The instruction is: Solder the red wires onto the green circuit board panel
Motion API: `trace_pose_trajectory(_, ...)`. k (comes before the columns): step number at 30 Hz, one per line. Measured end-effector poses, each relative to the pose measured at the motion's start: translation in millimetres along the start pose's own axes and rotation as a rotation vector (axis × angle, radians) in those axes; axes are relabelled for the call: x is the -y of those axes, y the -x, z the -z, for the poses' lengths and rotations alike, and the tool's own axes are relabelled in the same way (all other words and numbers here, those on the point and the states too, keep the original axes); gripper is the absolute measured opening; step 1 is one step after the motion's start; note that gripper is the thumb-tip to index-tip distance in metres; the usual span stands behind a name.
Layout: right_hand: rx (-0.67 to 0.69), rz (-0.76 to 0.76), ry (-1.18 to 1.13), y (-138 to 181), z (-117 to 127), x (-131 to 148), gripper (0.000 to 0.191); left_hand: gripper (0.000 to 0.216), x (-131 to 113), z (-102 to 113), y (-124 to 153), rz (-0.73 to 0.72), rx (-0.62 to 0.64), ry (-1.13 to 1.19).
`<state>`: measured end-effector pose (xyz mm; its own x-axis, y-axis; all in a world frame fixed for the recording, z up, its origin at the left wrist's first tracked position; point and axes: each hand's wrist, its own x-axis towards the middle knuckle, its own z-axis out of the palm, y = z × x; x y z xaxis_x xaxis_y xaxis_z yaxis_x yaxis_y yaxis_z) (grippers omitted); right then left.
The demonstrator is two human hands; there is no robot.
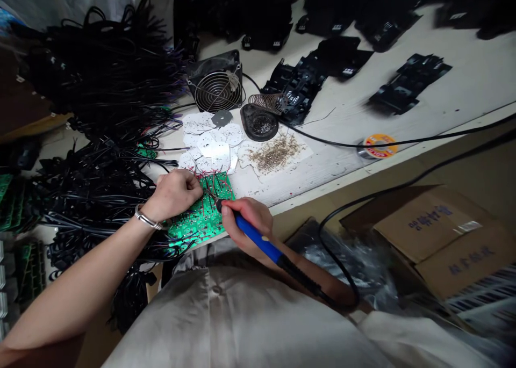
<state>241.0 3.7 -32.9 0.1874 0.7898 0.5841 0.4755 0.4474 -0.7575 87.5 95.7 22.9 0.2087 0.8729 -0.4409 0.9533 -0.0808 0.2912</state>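
A green circuit board panel [197, 223] lies at the bench's front edge, with thin red and dark wires standing along it. My right hand [248, 220] is wrapped round the blue handle of a soldering iron [258, 236], whose tip points at the upper part of the board. Close to that tip, my left hand [177, 193] is closed in a pinch over the board's upper left. What sits between those fingertips is too small to make out, perhaps a thin wire. A metal bracelet [149, 217] circles the left wrist.
Black cable bundles [100, 88] heap up on the left. Behind the board are a small fan [217, 83], white cut pieces [213, 145], an iron stand [260, 122] and brown solder crumbs [276, 154]. A solder roll [379, 145] lies right, cardboard boxes [431, 223] below. Black plastic housings [411, 83] stand farther back.
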Motion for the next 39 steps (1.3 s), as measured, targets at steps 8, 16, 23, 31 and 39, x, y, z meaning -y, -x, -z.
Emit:
trace_pose_trajectory(8,-0.009,-0.183,-0.040,-0.7,11.2,3.5,0.007,0.017,1.2,-0.6,0.6,0.000,0.006,0.009)
trace_pose_trajectory(16,-0.020,-0.275,-0.102,1.0,15.2,-0.2,0.008,0.016,0.0,-0.3,1.1,0.007,0.000,0.012)
trace_pose_trajectory(23,-0.064,-0.378,-0.196,19.4,10.4,-17.8,0.012,0.016,2.7,-1.6,1.0,0.004,0.001,0.029)
trace_pose_trajectory(31,-0.128,-0.262,-0.288,36.1,-0.8,-36.2,0.016,0.019,5.1,-2.3,0.9,-0.022,-0.004,0.048)
trace_pose_trajectory(39,-0.101,-0.248,-0.278,32.4,-0.4,-34.5,0.015,0.018,0.1,0.2,2.4,-0.024,-0.020,0.042)
